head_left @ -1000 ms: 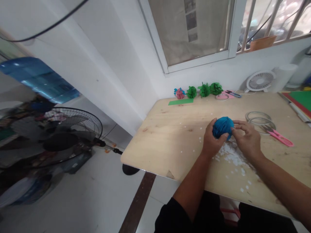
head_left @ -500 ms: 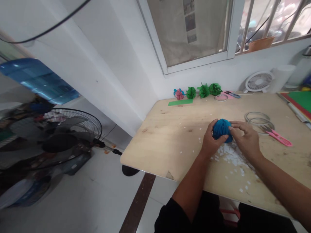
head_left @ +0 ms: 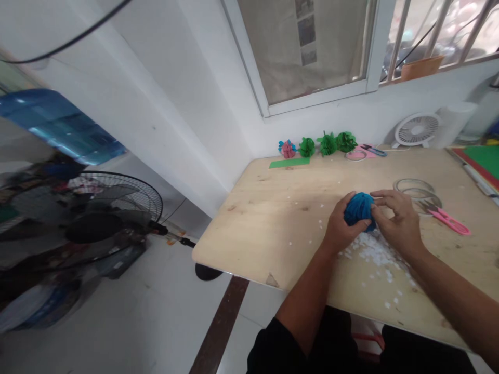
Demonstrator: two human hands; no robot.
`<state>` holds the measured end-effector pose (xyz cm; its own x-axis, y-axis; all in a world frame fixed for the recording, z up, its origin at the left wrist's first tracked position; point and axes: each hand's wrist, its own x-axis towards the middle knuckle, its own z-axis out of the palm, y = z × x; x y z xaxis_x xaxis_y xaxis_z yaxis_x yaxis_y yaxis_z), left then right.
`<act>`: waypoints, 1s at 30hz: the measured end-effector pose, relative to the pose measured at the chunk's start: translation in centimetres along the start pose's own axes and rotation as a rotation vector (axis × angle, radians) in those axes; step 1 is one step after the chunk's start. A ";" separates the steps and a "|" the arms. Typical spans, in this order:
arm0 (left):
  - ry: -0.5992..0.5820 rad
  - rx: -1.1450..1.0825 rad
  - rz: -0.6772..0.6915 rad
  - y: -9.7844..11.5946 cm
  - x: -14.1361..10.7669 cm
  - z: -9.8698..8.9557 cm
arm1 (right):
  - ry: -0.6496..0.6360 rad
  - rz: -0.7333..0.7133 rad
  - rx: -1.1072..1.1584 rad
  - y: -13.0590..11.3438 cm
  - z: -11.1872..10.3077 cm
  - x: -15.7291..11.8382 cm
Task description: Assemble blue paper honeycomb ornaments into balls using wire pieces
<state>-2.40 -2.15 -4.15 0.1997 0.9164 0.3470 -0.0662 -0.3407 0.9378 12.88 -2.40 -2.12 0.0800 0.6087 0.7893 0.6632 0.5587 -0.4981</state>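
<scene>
A round, pleated blue paper ball (head_left: 358, 210) is held between both hands just above the table. My left hand (head_left: 341, 224) wraps its left side, thumb across the lower front. On its right side, my right hand (head_left: 399, 221) pinches the folds between thumb and fingers. Small white paper scraps (head_left: 376, 252) lie scattered under and in front of the hands. Right of my right hand are pink thread snips (head_left: 450, 221) and rolls of pale wire or tape, seen as rings (head_left: 413, 187). The underside of the ball is hidden.
Along the wall stand a pink and blue paper flower (head_left: 287, 149) and several green paper balls (head_left: 327, 144). A green strip (head_left: 289, 163) lies before them. A small white fan (head_left: 417, 130) stands at the back; coloured sheets (head_left: 481, 163) lie far right. A floor fan (head_left: 113, 208) is left.
The blue paper ball has turned slightly in my hands, its folds now lying differently. The fingers of my right hand have shifted a little on its edge.
</scene>
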 end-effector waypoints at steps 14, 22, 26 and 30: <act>0.003 -0.023 0.011 0.1 0.0 -0.1 | 0.020 0.066 0.020 -0.5 0.1 -0.3; -0.041 -0.012 0.001 0.8 -0.2 0.0 | 0.012 0.064 0.001 -0.7 -0.1 -0.1; -0.014 0.017 -0.002 0.9 -0.1 -0.1 | -0.033 0.074 0.023 -0.5 0.1 -0.3; 0.062 -0.012 -0.054 0.5 0.1 -0.3 | -0.098 0.034 0.074 -0.4 0.2 -0.4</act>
<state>-2.74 -2.12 -3.63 0.1420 0.9446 0.2958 -0.0692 -0.2886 0.9549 12.45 -2.74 -2.32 0.0263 0.6782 0.7344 0.6046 0.5743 -0.5519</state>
